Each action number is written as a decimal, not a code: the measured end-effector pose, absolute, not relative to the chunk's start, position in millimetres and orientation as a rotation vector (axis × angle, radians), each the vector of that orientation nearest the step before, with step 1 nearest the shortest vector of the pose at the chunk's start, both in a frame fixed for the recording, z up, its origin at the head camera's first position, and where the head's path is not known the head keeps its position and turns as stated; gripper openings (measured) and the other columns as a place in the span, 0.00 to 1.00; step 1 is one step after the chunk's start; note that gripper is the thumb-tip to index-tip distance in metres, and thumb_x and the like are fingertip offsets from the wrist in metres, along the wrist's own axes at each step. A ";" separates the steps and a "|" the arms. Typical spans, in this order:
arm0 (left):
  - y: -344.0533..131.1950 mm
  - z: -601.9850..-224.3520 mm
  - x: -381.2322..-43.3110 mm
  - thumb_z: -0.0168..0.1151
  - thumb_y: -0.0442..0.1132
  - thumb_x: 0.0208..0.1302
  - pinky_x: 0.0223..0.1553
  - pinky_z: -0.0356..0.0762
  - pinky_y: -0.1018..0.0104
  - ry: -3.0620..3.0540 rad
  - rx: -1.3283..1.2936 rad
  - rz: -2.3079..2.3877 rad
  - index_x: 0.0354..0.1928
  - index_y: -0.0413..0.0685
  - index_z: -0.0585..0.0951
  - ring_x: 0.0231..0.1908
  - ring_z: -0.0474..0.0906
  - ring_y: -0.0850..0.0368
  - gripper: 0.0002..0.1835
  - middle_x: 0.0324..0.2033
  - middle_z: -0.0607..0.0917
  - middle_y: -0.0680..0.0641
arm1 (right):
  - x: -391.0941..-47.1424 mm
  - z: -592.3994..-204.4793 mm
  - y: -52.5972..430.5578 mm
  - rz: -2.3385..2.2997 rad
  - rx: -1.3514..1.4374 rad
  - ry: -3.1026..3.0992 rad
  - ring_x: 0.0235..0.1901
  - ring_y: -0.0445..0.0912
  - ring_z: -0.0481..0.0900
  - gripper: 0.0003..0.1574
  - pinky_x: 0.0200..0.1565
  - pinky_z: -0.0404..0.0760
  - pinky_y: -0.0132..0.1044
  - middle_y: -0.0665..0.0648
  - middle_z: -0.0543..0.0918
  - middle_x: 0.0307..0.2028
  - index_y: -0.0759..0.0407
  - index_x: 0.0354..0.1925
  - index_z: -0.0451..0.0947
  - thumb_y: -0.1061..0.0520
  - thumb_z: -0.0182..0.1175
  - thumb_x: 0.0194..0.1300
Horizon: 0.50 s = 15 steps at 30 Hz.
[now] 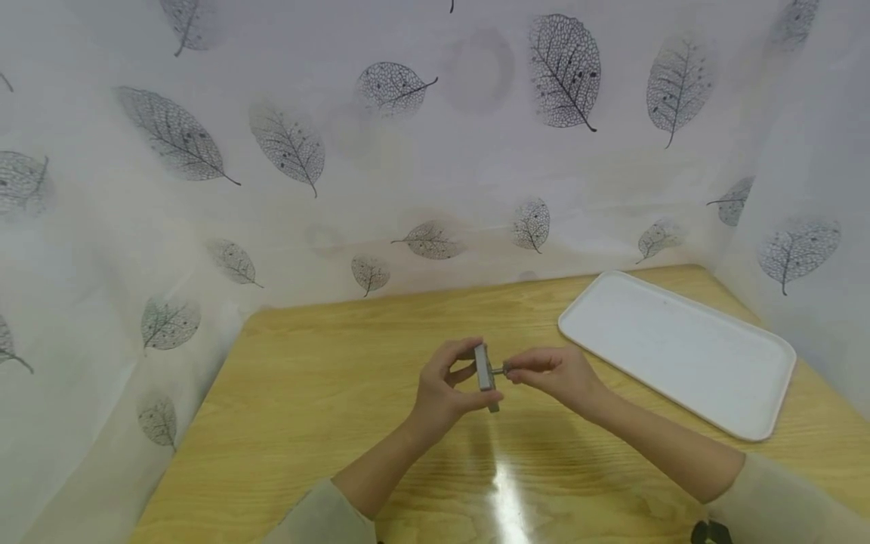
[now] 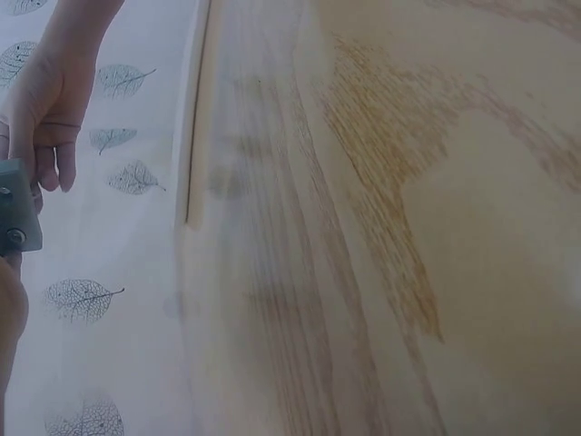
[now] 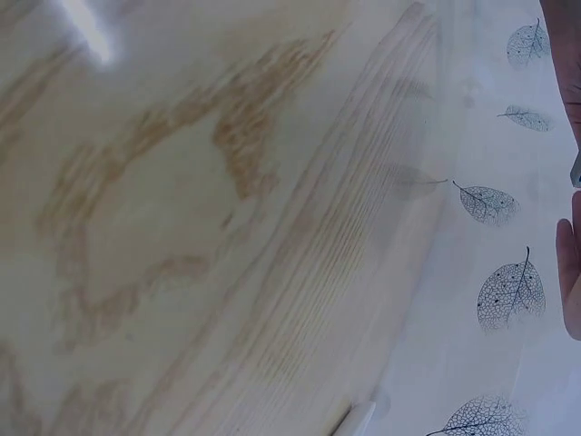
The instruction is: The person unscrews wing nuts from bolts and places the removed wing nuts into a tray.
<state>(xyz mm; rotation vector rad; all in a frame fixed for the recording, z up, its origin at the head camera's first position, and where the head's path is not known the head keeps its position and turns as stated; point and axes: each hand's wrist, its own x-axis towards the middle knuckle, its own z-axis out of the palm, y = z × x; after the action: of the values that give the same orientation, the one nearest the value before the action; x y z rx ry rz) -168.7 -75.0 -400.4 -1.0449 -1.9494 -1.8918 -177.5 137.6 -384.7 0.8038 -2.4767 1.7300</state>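
A small grey block [image 1: 483,368] is held up over the wooden table in the head view. My left hand [image 1: 442,385] grips it, thumb at its lower end and fingers at its upper end. A thin metal shaft [image 1: 498,371] sticks out of the block's right face. Its outer end is pinched between the thumb and fingers of my right hand [image 1: 563,373], which cover most of that end. In the left wrist view, the grey block [image 2: 18,207] at the left edge shows round screw-like fittings on its face. Only a sliver of it appears in the right wrist view.
A white rectangular tray [image 1: 680,351] lies at the right on the wood-grain table [image 1: 306,408]. A pale wall covering with dark leaf prints [image 1: 435,166] encloses the table's back and sides. Something small and dark [image 1: 710,532] shows at the bottom edge by the right sleeve.
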 end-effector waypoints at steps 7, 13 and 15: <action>-74.9 -400.0 -169.1 0.73 0.24 0.44 0.57 0.79 0.61 -1.939 -1.057 -1.869 0.59 0.35 0.69 0.51 0.72 0.55 0.37 0.51 0.72 0.32 | -177.3 -388.0 138.0 1.461 0.974 -2.313 0.37 0.40 0.84 0.09 0.39 0.87 0.31 0.59 0.87 0.36 0.65 0.38 0.84 0.67 0.66 0.55; -75.0 -398.5 -169.0 0.73 0.23 0.43 0.58 0.78 0.61 -1.951 -1.052 -1.876 0.59 0.35 0.69 0.52 0.72 0.55 0.38 0.51 0.72 0.30 | -175.6 -388.9 138.7 1.411 0.985 -2.261 0.43 0.37 0.82 0.10 0.45 0.85 0.27 0.58 0.86 0.40 0.60 0.35 0.85 0.67 0.70 0.50; -75.3 -398.5 -169.0 0.73 0.23 0.43 0.58 0.78 0.62 -1.954 -1.043 -1.879 0.59 0.35 0.69 0.52 0.72 0.55 0.38 0.51 0.72 0.32 | -174.7 -389.0 138.6 1.427 0.981 -2.262 0.43 0.38 0.82 0.12 0.45 0.85 0.28 0.58 0.86 0.41 0.60 0.37 0.85 0.67 0.70 0.51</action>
<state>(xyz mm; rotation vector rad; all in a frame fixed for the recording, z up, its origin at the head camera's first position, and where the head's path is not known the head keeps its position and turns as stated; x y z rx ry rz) -169.0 -75.3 -398.5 -1.0433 -1.9542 -1.8788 -174.7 138.6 -389.0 0.9807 -2.2625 1.4266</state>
